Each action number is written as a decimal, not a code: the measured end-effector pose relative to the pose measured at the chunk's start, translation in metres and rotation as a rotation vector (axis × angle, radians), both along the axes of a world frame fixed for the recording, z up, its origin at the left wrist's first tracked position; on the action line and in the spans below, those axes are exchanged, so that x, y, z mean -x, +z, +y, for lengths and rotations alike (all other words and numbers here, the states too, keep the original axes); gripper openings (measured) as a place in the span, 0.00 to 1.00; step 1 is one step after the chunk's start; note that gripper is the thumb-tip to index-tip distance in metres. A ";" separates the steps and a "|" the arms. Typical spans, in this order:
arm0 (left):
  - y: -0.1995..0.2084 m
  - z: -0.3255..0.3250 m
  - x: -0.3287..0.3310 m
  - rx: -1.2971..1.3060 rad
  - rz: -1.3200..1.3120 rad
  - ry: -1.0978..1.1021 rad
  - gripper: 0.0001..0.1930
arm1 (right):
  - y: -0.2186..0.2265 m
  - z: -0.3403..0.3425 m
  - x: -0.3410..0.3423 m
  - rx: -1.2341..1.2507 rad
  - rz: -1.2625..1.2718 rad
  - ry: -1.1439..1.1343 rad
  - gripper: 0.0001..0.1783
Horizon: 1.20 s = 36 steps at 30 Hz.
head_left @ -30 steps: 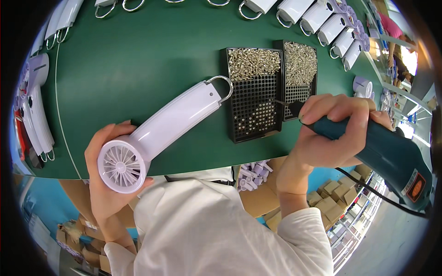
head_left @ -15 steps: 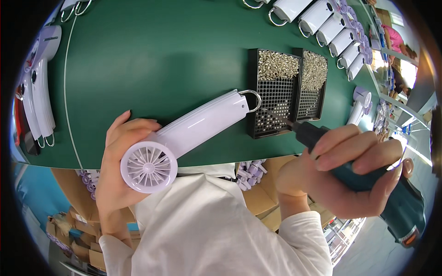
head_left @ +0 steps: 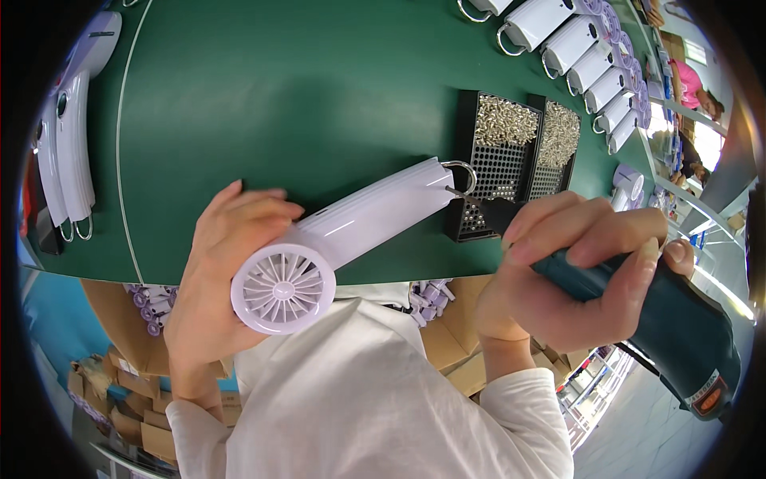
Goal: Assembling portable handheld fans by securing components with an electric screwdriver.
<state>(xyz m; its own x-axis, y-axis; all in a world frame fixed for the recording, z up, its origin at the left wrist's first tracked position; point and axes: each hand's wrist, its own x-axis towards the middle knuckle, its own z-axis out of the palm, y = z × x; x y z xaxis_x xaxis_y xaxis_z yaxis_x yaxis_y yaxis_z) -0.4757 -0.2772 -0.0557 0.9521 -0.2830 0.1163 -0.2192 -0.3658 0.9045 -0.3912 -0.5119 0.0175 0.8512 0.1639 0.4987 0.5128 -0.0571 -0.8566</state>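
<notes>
With my left hand (head_left: 211,283) I am cradling the fan (head_left: 355,222) by its round head (head_left: 283,289), the fingers (head_left: 251,219) curling loosely round its back and neck; my thumb is hiding behind the head, so I cannot tell how hard it is pressing. The fan is lying left of the tray (head_left: 468,120), over the tabletop (head_left: 239,104), its handle (head_left: 391,198) slanting toward the tray and its loop (head_left: 474,172) overlapping the tray's left edge in view; whether they are touching, I cannot tell. Lower right of the tray, my right hand (head_left: 586,267) is closing its fingers around the driver (head_left: 678,335). The bit (head_left: 464,195) is passing in front of the tray, its tip meeting or nearly meeting the handle's end.

I am judging that steadiness is mattering most: a slanting bit would be slipping and scratching the glossy shell, so it should be pointing squarely at its spot. My left hand is gripping far from the bit, so the handle is probably needing firm backing against swinging. Loose screws (head_left: 504,120) are filling the tray's far end, so bumping it would be risking a spill.
</notes>
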 end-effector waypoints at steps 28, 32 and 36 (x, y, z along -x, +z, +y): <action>0.022 0.029 0.019 0.212 -0.227 0.646 0.44 | -0.001 -0.022 0.009 -0.292 -0.057 -0.116 0.13; 0.049 0.011 -0.004 0.059 -0.273 0.577 0.44 | -0.008 -0.024 0.009 -0.209 -0.021 -0.095 0.13; 0.040 -0.039 -0.034 -0.164 -0.168 0.349 0.39 | -0.017 -0.027 0.008 -0.166 -0.025 -0.076 0.13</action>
<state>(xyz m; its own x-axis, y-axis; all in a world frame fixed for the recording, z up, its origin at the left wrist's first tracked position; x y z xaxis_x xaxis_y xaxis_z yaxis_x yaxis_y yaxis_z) -0.4412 -0.3162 -0.0154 0.9657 0.0252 0.2584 -0.1963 -0.5808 0.7901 -0.3994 -0.5386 0.0004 0.8449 0.0130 0.5348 0.5338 0.0447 -0.8444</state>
